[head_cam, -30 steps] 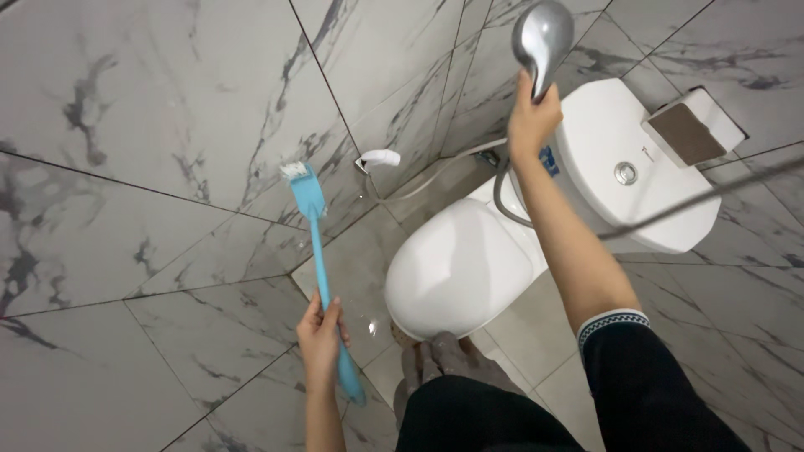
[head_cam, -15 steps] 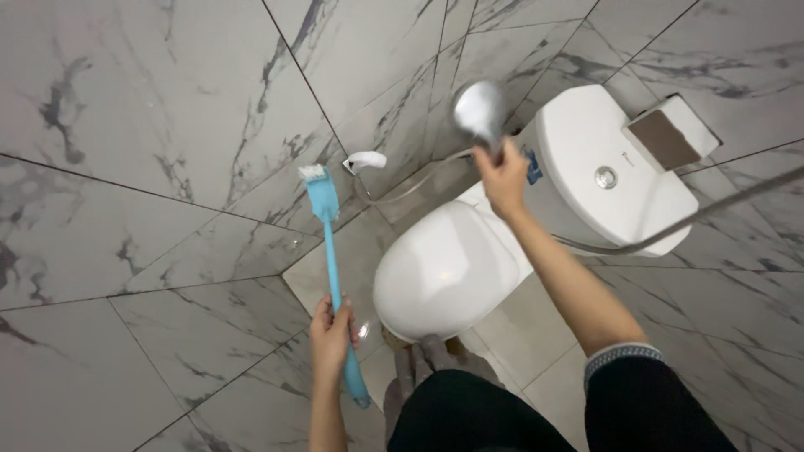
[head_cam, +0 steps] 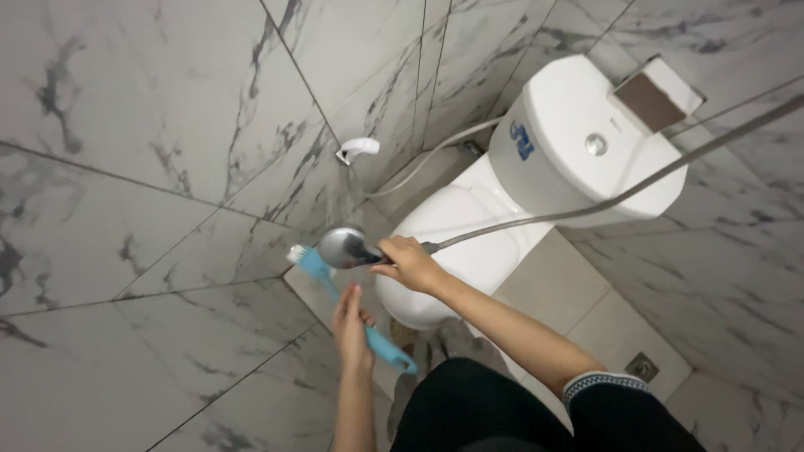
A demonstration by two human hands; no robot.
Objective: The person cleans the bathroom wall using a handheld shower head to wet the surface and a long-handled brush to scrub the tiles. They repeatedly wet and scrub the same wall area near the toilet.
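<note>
right hand (head_cam: 410, 264) grip wrapped around chrome shower head (head_cam: 345, 248), hose (head_cam: 586, 205) trailing right | left hand (head_cam: 352, 322) grip closed on blue brush (head_cam: 356, 314), bristles just under shower head | since earlier: shower head lowered from near cistern to brush, brush tilted lower | white toilet (head_cam: 494, 243) lid closed behind hands

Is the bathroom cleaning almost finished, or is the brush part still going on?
Hard to call finished. The toilet has its lid shut and looks clean white. In hand: the left hand holds a blue brush, its bristles by the wall, and the right hand holds a chrome shower head right above it. Whether the marble wall tiles are scrubbed can't be told.
</note>
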